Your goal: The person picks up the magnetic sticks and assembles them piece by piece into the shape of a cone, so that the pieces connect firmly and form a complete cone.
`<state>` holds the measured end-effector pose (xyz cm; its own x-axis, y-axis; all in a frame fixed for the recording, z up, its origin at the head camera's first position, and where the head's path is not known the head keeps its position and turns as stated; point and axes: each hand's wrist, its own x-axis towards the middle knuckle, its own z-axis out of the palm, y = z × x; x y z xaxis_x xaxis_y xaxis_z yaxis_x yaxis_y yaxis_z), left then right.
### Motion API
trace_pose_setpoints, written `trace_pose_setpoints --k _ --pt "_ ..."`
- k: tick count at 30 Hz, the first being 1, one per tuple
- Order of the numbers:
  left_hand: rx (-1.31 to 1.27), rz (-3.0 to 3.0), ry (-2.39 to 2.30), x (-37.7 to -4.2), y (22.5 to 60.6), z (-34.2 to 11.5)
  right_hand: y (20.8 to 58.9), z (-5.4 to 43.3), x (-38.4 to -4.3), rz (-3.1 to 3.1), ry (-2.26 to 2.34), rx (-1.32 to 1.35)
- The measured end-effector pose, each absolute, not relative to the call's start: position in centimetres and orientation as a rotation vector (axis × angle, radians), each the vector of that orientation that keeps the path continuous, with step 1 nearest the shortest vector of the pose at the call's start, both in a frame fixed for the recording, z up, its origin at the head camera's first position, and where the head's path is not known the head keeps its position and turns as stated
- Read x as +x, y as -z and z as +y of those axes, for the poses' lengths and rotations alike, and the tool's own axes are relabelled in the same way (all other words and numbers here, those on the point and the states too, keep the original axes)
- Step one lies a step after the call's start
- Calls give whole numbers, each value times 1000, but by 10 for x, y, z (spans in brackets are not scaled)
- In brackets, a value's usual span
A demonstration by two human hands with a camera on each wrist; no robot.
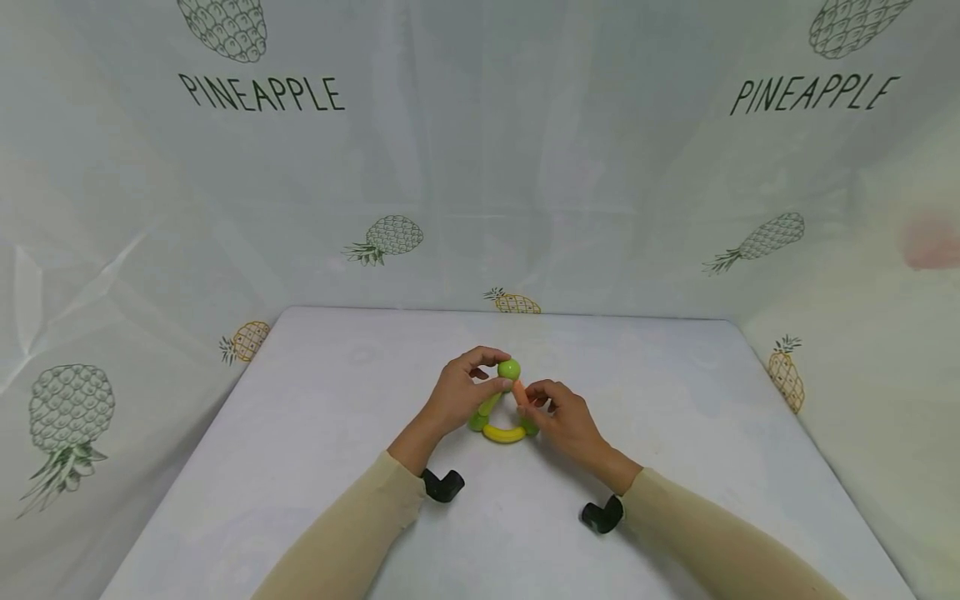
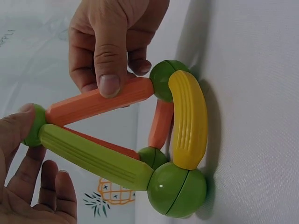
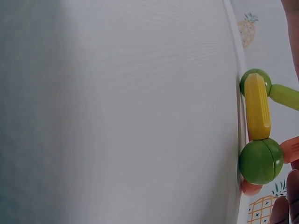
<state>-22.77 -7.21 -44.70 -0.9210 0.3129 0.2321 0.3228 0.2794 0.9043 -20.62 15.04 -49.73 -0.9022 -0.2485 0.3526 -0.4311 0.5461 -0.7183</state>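
A small pyramid frame of rods and green balls stands on the white table. My left hand [image 1: 461, 392] pinches the green ball [image 2: 36, 125] at its top between thumb and fingers. My right hand [image 1: 562, 417] holds the sloping orange rod [image 2: 100, 99], which reaches from that ball to a lower green ball [image 2: 162, 83]. A light green rod [image 2: 96, 156] slopes down to the nearest green ball [image 2: 176, 191]. Between these two lower balls lies a curved yellow piece [image 1: 504, 435]. Behind it show a third lower ball [image 2: 153, 157] and more orange rods [image 2: 161, 122].
White table [image 1: 337, 517] surface surrounds the frame. A white curtain [image 1: 525, 167] printed with pineapples hangs behind and along both sides. Black devices [image 1: 444, 486] sit at the wrists, beside the beige sleeves [image 1: 360, 517].
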Motion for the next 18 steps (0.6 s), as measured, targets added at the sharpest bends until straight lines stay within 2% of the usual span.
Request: trace_pose_setpoints --k 18 --pt "-626 -2477 1761 -231 451 -71 495 151 -207 -2605 -1290 508"
